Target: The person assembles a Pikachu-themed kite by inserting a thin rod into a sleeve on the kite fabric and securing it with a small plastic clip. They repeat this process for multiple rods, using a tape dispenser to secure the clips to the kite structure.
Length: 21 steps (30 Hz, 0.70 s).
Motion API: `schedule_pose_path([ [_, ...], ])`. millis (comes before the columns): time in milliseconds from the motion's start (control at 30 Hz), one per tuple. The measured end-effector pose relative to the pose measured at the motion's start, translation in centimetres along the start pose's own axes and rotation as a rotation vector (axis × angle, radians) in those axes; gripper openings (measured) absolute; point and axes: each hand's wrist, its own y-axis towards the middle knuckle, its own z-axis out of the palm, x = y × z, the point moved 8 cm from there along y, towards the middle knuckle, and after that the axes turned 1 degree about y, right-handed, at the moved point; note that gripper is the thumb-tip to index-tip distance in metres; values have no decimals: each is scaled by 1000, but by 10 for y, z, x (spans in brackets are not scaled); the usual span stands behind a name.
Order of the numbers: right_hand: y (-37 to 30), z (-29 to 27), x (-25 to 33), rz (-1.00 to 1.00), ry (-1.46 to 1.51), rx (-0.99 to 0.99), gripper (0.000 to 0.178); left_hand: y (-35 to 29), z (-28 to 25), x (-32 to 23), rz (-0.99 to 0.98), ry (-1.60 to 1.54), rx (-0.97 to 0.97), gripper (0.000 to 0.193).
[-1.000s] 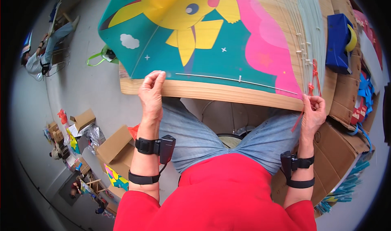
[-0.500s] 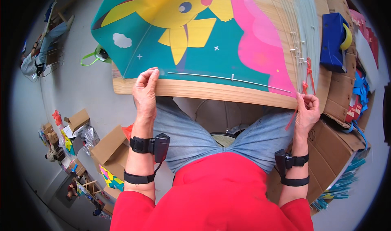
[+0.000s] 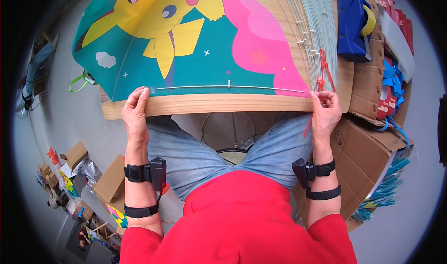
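Observation:
A large printed sheet (image 3: pixel 205 68), teal and pink with a yellow cartoon figure, lies on the wooden board (image 3: pixel 209 105). Along its near edge runs a thin white rod (image 3: pixel 186 86) with a small white clip (image 3: pixel 229 83) near its middle. My left hand (image 3: pixel 136 108) is closed, thumb and forefinger pinched at the board's edge left of the rod, where a bit of clear strip, seemingly tape, shows. Beyond the rod's right end my right hand (image 3: pixel 325 109) pinches too, at the sheet's pink corner; what it holds is hidden.
To the right on the board lies a bundle of thin pale rods (image 3: pixel 319 26) tied with red string (image 3: pixel 324 66). Beyond it stands a blue tape dispenser (image 3: pixel 352 29) with a yellow roll. Cardboard boxes (image 3: pixel 361 157) stand at my right, and another open box (image 3: pixel 109 182) at lower left.
The whole view has shifted, so board, sheet and hands appear farther left and slightly turned. Both hands keep their pinch at the two ends of the rod, with little change against the sheet.

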Motion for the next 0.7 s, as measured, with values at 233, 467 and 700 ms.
schedule_pose_path([
  [233, -4, -5, -2, 11, -15, -10, 20, 3, 1, 0, 20, 18, 39, 17],
  [467, 0, 1, 2, 14, -5, -21, 19, 8, -4, 9, 7, 37, 40, 20],
  [700, -1, 6, 2, -1, -7, -29, 18, 14, -9, 16, 22, 33, 60, 24],
])
